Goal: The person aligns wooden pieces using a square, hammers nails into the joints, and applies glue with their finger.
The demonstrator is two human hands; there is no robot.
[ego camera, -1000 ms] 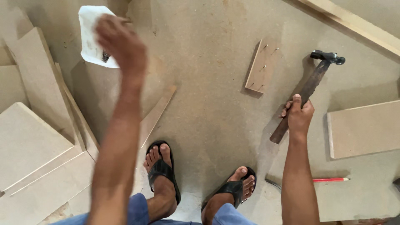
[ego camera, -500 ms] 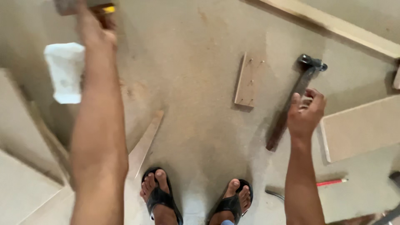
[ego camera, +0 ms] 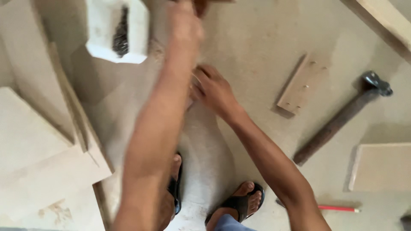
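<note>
View from above of a person standing on a sheet of pale brown board that serves as the floor [ego camera: 257,38] of the work area, its surface dusty and whitened between the feet. The left hand [ego camera: 185,25] is raised toward the top of the frame and blurred by motion; its fingers appear curled, but whether they hold anything cannot be told, since the top edge cuts them off. The right hand [ego camera: 214,87] reaches across to the middle of the frame, just beside the left forearm, fingers bent and partly hidden behind that arm; their hold, if any, cannot be told. A hammer [ego camera: 342,117] with a dark wooden handle and metal head lies free on the floor to the right, well apart from both hands, head pointing to the upper right. Between the right hand and the hammer lies a small board strip [ego camera: 302,85] with small marks along its face. A white box [ego camera: 117,30] with a dark opening sits at upper left. Stacked pale panels [ego camera: 38,141] fill the left side; another panel [ego camera: 381,167] lies at right, and a long plank [ego camera: 385,19] crosses the upper right corner. A red pencil [ego camera: 338,208] lies at lower right, near the foot in a black sandal [ego camera: 239,204].
</note>
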